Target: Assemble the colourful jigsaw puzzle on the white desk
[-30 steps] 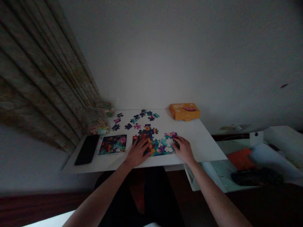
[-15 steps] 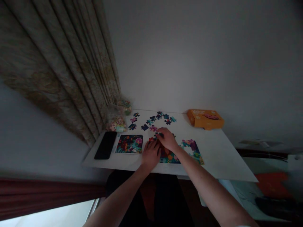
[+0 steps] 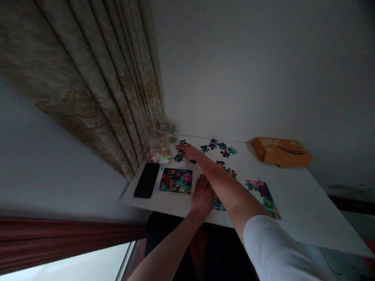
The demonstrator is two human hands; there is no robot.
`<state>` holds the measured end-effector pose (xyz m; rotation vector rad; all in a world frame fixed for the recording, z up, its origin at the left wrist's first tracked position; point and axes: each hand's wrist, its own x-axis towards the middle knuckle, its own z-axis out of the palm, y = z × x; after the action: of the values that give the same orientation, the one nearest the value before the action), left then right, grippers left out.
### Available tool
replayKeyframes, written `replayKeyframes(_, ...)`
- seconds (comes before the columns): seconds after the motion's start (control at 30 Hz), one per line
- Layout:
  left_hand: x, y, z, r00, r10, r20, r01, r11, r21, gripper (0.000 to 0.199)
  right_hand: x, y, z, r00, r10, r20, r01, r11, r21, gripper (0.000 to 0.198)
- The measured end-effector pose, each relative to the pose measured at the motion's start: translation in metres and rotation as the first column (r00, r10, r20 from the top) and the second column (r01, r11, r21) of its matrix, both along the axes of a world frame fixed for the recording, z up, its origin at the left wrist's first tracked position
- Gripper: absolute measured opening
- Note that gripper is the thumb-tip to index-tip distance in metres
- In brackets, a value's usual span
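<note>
My left hand (image 3: pixel 202 197) lies flat, fingers stretched out, over the left part of the partly joined jigsaw puzzle (image 3: pixel 219 203) at the table's front. Across the table reaches my right arm, and my right hand (image 3: pixel 190 151) is over loose puzzle pieces (image 3: pixel 178 157) at the back left. Its fingers are extended and touch or hover just above them; no lifted piece shows. The right forearm hides the puzzle's middle. A joined section (image 3: pixel 268 199) shows to the right of that arm. Left of my left hand lies the printed reference picture (image 3: pixel 175 180).
A black phone (image 3: pixel 147 180) lies at the left edge. Clear bags of pieces (image 3: pixel 158 153) stand by the curtain (image 3: pixel 117 86). More loose pieces (image 3: pixel 222 146) lie at the back middle. An orange box (image 3: pixel 283 152) sits at the back right against the wall.
My right hand has left the puzzle and reached left to the loose pieces at the back. My left hand stays on the puzzle. The camera view has turned slightly left.
</note>
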<state>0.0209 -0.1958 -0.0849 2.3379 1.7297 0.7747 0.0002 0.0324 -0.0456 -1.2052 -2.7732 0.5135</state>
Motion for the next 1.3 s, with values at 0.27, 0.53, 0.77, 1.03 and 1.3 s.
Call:
replayKeyframes(0.27,0.002,-0.002,0.006,0.999,0.022,-0.040,-0.022,1.000,-0.006,0.058,-0.008,0.015,0.002,0.996,-0.091,-0.007,0.091,0.996,-0.002,0.052)
replayKeyframes(0.53,0.001,-0.002,0.013,0.995,0.020,-0.096,-0.025,0.999,-0.047,0.057,0.030,-0.014,0.020,0.973,-0.210,-0.098,0.205,0.977,-0.067,0.025)
replayKeyframes(0.77,0.001,0.000,0.017,0.988,0.028,-0.149,-0.035,0.998,-0.047,0.049,0.142,-0.108,0.023,0.660,-0.400,-0.636,0.227,0.913,-0.339,0.024)
replayKeyframes(1.03,0.003,0.001,0.018,0.975,0.037,-0.220,-0.050,0.997,-0.053,0.047,0.293,-0.220,-0.004,0.155,-0.711,-0.686,0.450,0.669,-0.591,0.053)
replayKeyframes(1.3,0.029,0.006,0.042,0.948,-0.002,-0.317,-0.013,0.999,-0.045,0.039,0.360,-0.250,-0.015,-0.095,-0.721,-0.686,0.550,0.536,-0.640,0.064)
